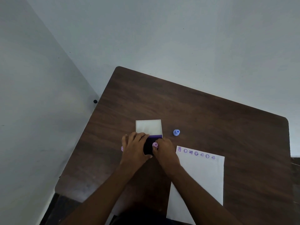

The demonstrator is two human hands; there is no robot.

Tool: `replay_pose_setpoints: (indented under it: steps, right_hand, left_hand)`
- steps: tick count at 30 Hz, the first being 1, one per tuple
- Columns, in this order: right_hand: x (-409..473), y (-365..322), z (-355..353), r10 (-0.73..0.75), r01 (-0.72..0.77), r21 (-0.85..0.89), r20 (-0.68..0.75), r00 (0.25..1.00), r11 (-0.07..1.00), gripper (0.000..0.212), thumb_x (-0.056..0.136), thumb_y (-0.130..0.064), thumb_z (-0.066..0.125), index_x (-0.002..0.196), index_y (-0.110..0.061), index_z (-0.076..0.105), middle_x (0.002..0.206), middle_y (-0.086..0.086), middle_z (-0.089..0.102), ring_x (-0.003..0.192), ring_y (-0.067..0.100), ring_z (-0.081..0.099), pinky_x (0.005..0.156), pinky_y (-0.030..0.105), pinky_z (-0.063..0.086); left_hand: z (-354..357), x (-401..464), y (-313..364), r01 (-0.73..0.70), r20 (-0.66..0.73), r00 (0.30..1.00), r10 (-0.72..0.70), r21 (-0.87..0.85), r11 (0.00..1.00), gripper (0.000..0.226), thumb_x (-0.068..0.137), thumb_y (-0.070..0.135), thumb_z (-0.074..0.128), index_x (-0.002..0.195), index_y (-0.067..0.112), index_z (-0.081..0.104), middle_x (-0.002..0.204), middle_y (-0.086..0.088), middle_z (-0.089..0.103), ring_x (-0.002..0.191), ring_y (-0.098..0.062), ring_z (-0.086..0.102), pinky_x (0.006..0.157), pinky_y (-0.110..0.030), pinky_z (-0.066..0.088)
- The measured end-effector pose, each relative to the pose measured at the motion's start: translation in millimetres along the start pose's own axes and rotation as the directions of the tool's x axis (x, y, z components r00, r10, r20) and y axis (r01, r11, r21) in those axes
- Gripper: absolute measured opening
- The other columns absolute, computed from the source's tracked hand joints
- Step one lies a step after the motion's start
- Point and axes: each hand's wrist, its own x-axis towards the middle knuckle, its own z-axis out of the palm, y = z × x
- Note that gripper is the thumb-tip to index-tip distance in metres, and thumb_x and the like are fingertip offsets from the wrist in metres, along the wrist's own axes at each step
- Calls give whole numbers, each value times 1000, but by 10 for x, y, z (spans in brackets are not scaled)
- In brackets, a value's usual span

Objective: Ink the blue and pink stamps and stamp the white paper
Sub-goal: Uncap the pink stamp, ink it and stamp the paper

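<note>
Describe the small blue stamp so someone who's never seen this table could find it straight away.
Start at the dark brown wooden table and find the open ink pad case with its raised white lid near the middle. Just to the right of that lid, standing alone on bare wood above the white paper's row of purple prints, is the small blue stamp. Unlike the pink stamp in the right hand, nobody touches it.

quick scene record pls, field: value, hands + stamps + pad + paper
left hand: resting on the ink pad, steadying it
right hand: pinching the pink stamp, pressed on the dark pad surface
ink pad lid: open, tipped back, pale inside
blue stamp: standing alone on the table, right of the lid
white paper: right of the pad, one row of purple prints along its top edge
left of left hand: small pink object, mostly hidden
</note>
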Motion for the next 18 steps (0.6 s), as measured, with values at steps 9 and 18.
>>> replay_pose_setpoints:
  steps: [9,18]
  right_hand:
    - [-162,156,88,-378,365,-99,-250,891,926,30,93,-27,53,117,-9,54,123,17,56,110,28,52,95,37,42]
    - [-78,5,27,-107,107,-36,-2,994,994,50,91,-27,58,136,-12,41,143,13,42,129,26,42,107,35,33]
  left_hand:
    - [-59,38,6,14,78,997,-15,20,1000,79,48,56,79,119,25,62,120,3,63,114,-23,53,103,-42,17]
    - [-83,62,24,45,108,993,-50,43,998,84,45,49,84,121,23,61,121,0,63,116,-25,53,101,-48,26]
